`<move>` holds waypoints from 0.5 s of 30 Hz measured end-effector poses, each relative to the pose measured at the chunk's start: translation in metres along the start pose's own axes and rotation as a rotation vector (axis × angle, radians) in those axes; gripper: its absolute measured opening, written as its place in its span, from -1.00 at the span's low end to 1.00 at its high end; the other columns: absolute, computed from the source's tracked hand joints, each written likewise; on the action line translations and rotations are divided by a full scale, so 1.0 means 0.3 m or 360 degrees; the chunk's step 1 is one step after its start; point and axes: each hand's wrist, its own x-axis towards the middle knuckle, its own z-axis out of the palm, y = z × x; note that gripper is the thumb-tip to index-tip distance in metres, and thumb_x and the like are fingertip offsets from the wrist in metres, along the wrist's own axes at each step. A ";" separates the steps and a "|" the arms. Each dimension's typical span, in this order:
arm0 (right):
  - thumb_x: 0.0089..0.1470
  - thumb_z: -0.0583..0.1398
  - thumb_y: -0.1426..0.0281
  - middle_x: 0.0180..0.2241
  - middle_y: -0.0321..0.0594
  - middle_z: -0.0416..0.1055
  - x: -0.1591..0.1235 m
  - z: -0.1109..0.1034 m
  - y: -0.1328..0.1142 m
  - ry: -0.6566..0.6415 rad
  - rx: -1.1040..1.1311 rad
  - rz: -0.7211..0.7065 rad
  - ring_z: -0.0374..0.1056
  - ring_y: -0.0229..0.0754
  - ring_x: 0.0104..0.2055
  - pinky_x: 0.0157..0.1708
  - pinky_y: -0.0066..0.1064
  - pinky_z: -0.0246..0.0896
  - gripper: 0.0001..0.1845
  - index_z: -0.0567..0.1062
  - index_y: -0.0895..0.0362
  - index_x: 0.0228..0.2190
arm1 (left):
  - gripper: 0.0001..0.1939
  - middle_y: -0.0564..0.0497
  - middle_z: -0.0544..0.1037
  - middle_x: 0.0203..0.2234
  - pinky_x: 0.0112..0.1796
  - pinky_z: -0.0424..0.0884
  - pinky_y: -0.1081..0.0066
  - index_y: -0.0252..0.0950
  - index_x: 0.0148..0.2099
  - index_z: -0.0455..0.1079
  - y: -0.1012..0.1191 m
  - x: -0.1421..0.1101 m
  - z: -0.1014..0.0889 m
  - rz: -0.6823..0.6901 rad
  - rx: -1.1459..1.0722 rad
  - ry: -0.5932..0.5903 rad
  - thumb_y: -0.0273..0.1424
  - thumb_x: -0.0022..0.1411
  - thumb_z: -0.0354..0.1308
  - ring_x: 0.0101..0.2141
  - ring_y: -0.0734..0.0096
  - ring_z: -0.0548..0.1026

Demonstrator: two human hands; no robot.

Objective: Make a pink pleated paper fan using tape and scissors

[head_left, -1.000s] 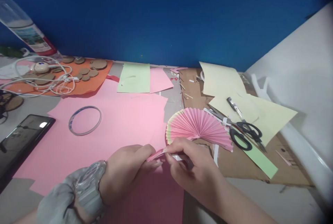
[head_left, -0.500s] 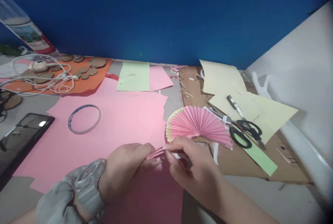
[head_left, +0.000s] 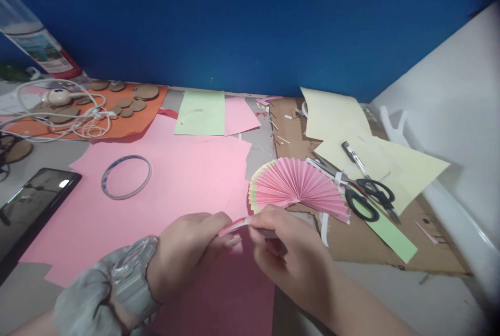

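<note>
My left hand (head_left: 191,242), with a pale watch on the wrist, pinches one end of a narrow pink paper strip (head_left: 230,225). My right hand (head_left: 289,252) closes thumb and forefinger on the other end, where a thin whitish edge shows; whether that is tape or paper I cannot tell. Both hands are over a large pink sheet (head_left: 187,174). Just beyond my right hand lies a pleated paper fan (head_left: 289,179), pink with a yellow-green edge at its left. The fingertips hide part of the strip.
Black-handled scissors (head_left: 363,206), a pen (head_left: 355,159) and a green strip (head_left: 394,237) lie at right on cardboard (head_left: 351,250). A tape ring (head_left: 127,198) and a phone (head_left: 35,200) are at left. Behind stand a bottle (head_left: 42,49) and a blue wall (head_left: 250,23).
The strip between my fingers has bowed slightly, and more of its whitish edge shows. Both hands stay in nearly the same place.
</note>
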 end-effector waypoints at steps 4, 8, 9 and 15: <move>-0.07 0.03 0.68 -0.51 -0.42 0.21 -0.001 0.002 -0.001 0.0029 -0.0023 0.0022 0.10 -0.40 -0.54 -0.48 -0.54 0.04 -0.70 0.26 0.10 -0.30 | -0.57 0.05 0.36 -0.55 -0.46 0.13 0.44 -0.27 -0.39 0.27 0.004 0.003 -0.005 0.0003 -0.0028 -0.0012 -0.15 0.32 -0.27 -0.52 0.45 0.27; -0.03 0.06 0.66 -0.55 -0.43 0.14 -0.002 0.005 0.005 -0.0002 -0.0075 -0.0014 0.07 -0.39 -0.55 -0.49 -0.54 0.00 -0.76 0.28 0.11 -0.33 | -0.57 0.05 0.36 -0.55 -0.46 0.14 0.44 -0.28 -0.39 0.26 0.002 0.005 -0.005 0.0011 -0.0025 -0.0010 -0.15 0.32 -0.27 -0.52 0.44 0.27; -0.02 0.07 0.65 -0.56 -0.43 0.12 -0.003 0.005 0.006 -0.0008 -0.0092 -0.0020 0.06 -0.39 -0.55 -0.50 -0.54 -0.01 -0.77 0.29 0.11 -0.34 | -0.57 0.05 0.36 -0.55 -0.46 0.14 0.44 -0.28 -0.39 0.26 0.001 0.005 -0.005 0.0015 -0.0029 -0.0013 -0.15 0.32 -0.28 -0.52 0.44 0.27; -0.03 0.07 0.64 -0.58 -0.42 0.09 -0.005 0.000 0.008 -0.0035 -0.0133 -0.0020 0.06 -0.37 -0.55 -0.52 -0.52 -0.03 -0.78 0.30 0.11 -0.36 | -0.54 0.02 0.38 -0.54 -0.45 0.17 0.43 -0.28 -0.37 0.28 0.000 0.000 -0.003 -0.0003 -0.0006 -0.0001 -0.12 0.31 -0.30 -0.50 0.41 0.30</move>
